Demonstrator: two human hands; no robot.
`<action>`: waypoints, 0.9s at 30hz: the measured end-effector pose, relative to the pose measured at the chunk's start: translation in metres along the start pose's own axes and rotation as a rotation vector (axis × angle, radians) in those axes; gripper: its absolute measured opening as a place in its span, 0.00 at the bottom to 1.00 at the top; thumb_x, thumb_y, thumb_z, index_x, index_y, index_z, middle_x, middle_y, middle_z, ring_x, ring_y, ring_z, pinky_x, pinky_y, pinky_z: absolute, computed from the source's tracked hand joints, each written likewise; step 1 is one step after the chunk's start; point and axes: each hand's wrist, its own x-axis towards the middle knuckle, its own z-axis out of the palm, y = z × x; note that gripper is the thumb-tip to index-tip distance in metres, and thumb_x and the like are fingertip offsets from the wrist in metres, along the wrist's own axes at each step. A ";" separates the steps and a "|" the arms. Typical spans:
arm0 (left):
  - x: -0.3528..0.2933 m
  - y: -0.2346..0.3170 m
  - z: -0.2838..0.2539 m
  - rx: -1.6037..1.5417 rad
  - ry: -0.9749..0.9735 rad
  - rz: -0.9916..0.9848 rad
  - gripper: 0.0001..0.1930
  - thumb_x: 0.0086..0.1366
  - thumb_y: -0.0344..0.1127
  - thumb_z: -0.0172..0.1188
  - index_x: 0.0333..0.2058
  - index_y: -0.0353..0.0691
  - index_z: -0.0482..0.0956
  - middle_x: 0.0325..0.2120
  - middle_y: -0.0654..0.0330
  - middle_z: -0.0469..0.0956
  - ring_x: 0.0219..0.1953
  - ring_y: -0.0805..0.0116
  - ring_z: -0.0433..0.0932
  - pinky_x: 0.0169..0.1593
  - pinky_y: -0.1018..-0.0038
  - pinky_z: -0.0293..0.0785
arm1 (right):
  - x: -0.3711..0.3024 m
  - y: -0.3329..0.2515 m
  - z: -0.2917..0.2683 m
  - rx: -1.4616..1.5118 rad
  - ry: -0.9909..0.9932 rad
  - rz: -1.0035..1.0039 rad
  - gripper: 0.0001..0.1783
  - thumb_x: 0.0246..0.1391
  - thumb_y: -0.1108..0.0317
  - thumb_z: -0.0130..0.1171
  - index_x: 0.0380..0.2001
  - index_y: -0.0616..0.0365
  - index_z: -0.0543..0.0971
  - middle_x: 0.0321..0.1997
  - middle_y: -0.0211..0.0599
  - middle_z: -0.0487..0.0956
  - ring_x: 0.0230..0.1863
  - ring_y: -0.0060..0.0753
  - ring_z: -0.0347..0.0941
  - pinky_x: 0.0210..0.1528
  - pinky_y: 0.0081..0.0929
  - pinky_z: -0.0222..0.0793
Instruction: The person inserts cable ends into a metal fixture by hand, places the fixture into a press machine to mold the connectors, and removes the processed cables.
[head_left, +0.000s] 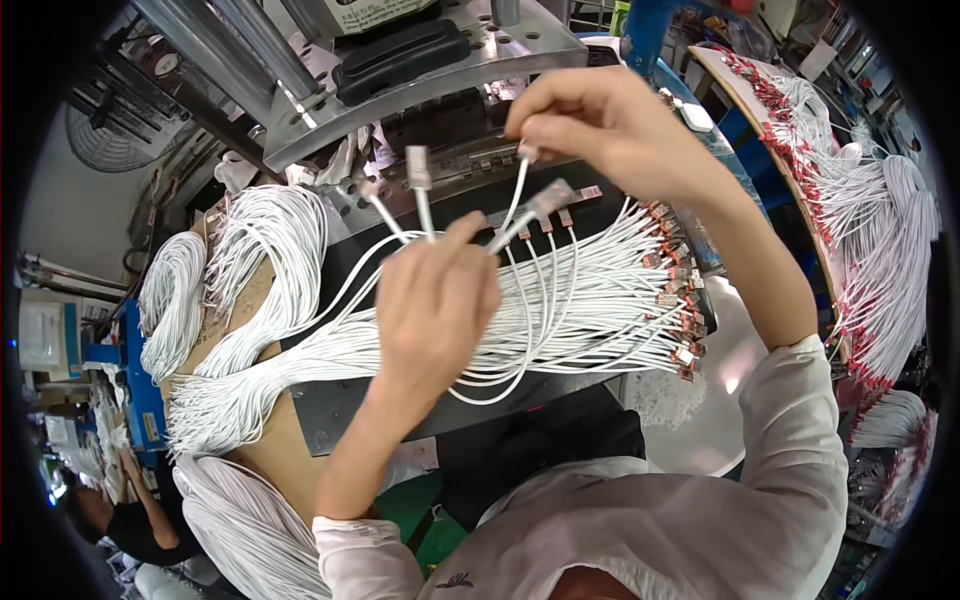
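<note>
My left hand (435, 300) is closed around several white cables, and their plug ends stick up past its fingers. One upright plug (417, 168) and another blurred plug (552, 197) stand out on either side of that hand. Higher up, my right hand (620, 130) pinches the end of a single white cable (521, 185) in front of the metal press (430, 95). Beneath both hands a thick bundle of white cables (600, 300) lies across a black surface, its metal-and-red plugs (685, 300) gathered at the right. A few plugs (547, 226) lie apart above the bundle.
Coiled white cable bundles (265, 250) lie on the brown board at left, with another bundle (245, 530) below. On the right a board (790, 180) carries many red-tipped white cables. A blue bin (142, 385) stands at far left, near another person (140, 520).
</note>
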 end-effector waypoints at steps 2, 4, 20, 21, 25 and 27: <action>-0.006 -0.038 -0.031 0.040 0.186 -0.110 0.08 0.59 0.23 0.63 0.37 0.32 0.75 0.35 0.53 0.81 0.31 0.60 0.77 0.36 0.67 0.73 | -0.013 -0.010 -0.021 -0.124 0.203 -0.020 0.08 0.67 0.71 0.54 0.41 0.65 0.79 0.35 0.29 0.79 0.37 0.17 0.72 0.40 0.17 0.69; -0.023 -0.099 -0.070 0.158 0.315 -0.392 0.06 0.72 0.27 0.51 0.38 0.30 0.74 0.34 0.49 0.81 0.30 0.62 0.78 0.35 0.69 0.74 | -0.035 -0.019 -0.033 -0.044 0.416 0.094 0.06 0.67 0.73 0.53 0.39 0.64 0.77 0.34 0.27 0.75 0.33 0.16 0.68 0.37 0.17 0.64; -0.020 -0.005 -0.003 -0.020 -0.169 -0.083 0.09 0.54 0.40 0.63 0.28 0.42 0.80 0.32 0.65 0.76 0.42 0.65 0.71 0.39 0.67 0.65 | -0.038 0.032 0.008 -0.737 -0.101 0.214 0.15 0.54 0.79 0.57 0.46 0.66 0.75 0.41 0.46 0.74 0.41 0.45 0.72 0.46 0.33 0.68; -0.016 0.018 0.010 -0.053 -0.140 -0.122 0.12 0.56 0.43 0.63 0.31 0.39 0.81 0.32 0.62 0.76 0.42 0.63 0.71 0.40 0.66 0.65 | -0.033 0.046 0.001 -0.728 -0.095 0.114 0.15 0.54 0.79 0.57 0.46 0.66 0.75 0.41 0.46 0.74 0.41 0.45 0.72 0.46 0.33 0.68; -0.016 0.054 0.044 -0.174 -0.341 -0.281 0.22 0.61 0.49 0.60 0.39 0.31 0.82 0.37 0.49 0.77 0.44 0.53 0.72 0.46 0.57 0.66 | -0.034 0.071 -0.003 -0.549 -0.408 0.282 0.17 0.53 0.82 0.55 0.48 0.67 0.72 0.45 0.51 0.72 0.47 0.53 0.72 0.50 0.37 0.68; -0.021 0.055 0.055 -0.195 -0.446 -0.359 0.26 0.62 0.51 0.59 0.41 0.29 0.82 0.39 0.44 0.77 0.46 0.49 0.73 0.49 0.54 0.66 | -0.041 0.068 0.007 -0.669 -0.336 0.163 0.17 0.53 0.82 0.55 0.47 0.66 0.71 0.43 0.51 0.72 0.44 0.53 0.71 0.49 0.36 0.68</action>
